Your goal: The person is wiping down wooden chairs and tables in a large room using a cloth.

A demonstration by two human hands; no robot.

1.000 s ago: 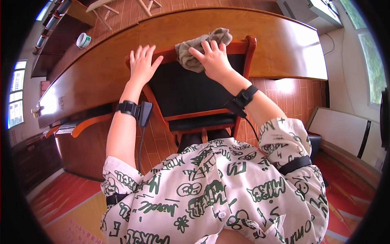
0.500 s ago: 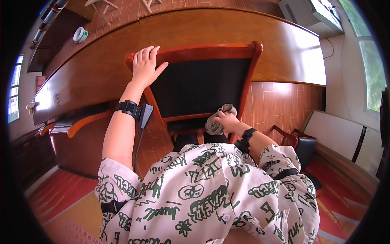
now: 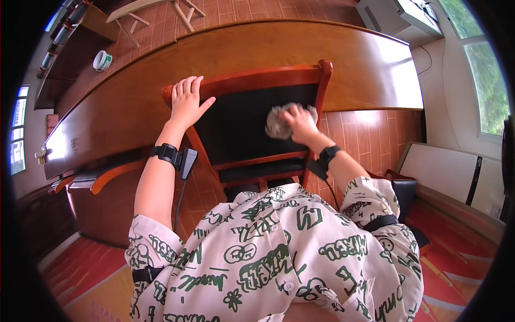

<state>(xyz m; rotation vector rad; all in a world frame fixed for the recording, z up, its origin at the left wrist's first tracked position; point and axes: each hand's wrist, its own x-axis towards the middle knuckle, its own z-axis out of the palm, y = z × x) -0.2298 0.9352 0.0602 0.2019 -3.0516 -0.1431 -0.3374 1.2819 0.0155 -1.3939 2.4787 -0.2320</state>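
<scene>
In front of me stands a wooden chair (image 3: 257,76) with a reddish-brown frame and a black padded backrest (image 3: 236,121). My left hand (image 3: 187,104) rests on the top rail at its left corner, fingers over the rail and thumb spread to the side. My right hand (image 3: 302,122) presses a crumpled grey-beige cloth (image 3: 278,123) against the right part of the backrest, fingers bent over it. Part of the cloth is hidden under that hand. Below the backrest, a strip of the black seat (image 3: 263,170) shows.
A long curved wooden table (image 3: 370,70) spans the space just beyond the chair. Another chair (image 3: 405,193) stands to my right, near white boards (image 3: 440,172) by the wall. At the far left, a white bucket (image 3: 102,60) is on the floor beside a wooden bench (image 3: 134,8).
My right hand has moved the cloth up from the backrest's lower edge to its upper right part. My left hand stays on the top rail.
</scene>
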